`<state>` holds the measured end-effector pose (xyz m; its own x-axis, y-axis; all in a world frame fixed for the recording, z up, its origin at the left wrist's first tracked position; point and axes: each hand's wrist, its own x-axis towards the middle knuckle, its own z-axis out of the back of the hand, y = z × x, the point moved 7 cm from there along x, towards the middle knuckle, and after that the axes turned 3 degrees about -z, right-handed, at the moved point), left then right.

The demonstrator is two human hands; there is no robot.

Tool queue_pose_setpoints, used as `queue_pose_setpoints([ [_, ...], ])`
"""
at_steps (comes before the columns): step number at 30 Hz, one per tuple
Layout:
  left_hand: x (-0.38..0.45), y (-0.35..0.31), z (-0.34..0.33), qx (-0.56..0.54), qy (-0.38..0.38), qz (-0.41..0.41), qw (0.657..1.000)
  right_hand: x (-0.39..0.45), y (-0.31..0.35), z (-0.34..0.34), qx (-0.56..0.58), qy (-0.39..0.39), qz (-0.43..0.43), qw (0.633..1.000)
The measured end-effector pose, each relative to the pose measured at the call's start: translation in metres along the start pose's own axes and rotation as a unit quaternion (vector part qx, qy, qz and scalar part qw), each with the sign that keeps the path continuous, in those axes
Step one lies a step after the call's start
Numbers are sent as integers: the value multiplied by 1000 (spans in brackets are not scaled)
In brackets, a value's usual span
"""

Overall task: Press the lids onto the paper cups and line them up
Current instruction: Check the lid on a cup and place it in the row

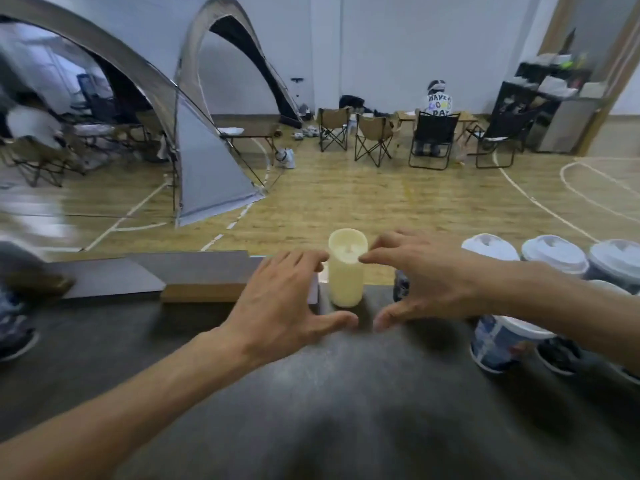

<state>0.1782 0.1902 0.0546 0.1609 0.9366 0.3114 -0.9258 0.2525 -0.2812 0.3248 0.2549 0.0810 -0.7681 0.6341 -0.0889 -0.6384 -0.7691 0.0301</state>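
Note:
A tall cream-coloured stack of lids [346, 271] stands upright near the far edge of the dark table [311, 393]. My left hand [284, 299] is spread just left of the stack and my right hand [422, 282] just right of it, fingertips at its top rim, thumbs low in front. Neither hand grips it. A row of three lidded paper cups [554, 252] runs along the far right edge. A blue-patterned cup [502, 341] with a white rim stands nearer, partly under my right forearm.
A flat brown board [204, 291] and a grey panel [114, 275] lie at the table's far left. Beyond the table lie a wooden gym floor, a grey tent [207, 168], folding chairs [374, 140] and a seated person [436, 105].

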Motion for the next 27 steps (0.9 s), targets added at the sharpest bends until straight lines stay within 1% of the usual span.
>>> queue_pose_setpoints([
  [3, -61, 76, 48, 40, -32, 71, 996, 54, 74, -3, 0, 3, 62, 998],
  [6, -119, 145, 91, 77, -43, 132, 987, 108, 147, -3, 14, 11, 110, 994],
  [10, -189, 227, 147, 128, -73, 205, 968, 172, 249, -3, 39, 29, 165, 985],
  [12, -217, 267, 168, 157, -72, 245, 954, 205, 295, -9, 46, 35, 182, 982],
  [15, -248, 327, 192, 205, -40, 303, 930, 254, 355, -17, 62, 34, 201, 977],
  [18, -261, 377, 202, 229, -20, 330, 916, 300, 397, -21, 80, 25, 197, 977],
  [20, -260, 399, 201, 233, -9, 339, 912, 328, 418, -26, 82, 37, 185, 979],
  [24, -251, 428, 184, 261, 45, 366, 892, 372, 446, -38, 105, 78, 169, 977],
  [27, -247, 443, 173, 241, 68, 390, 886, 388, 457, -47, 109, 94, 183, 972],
])
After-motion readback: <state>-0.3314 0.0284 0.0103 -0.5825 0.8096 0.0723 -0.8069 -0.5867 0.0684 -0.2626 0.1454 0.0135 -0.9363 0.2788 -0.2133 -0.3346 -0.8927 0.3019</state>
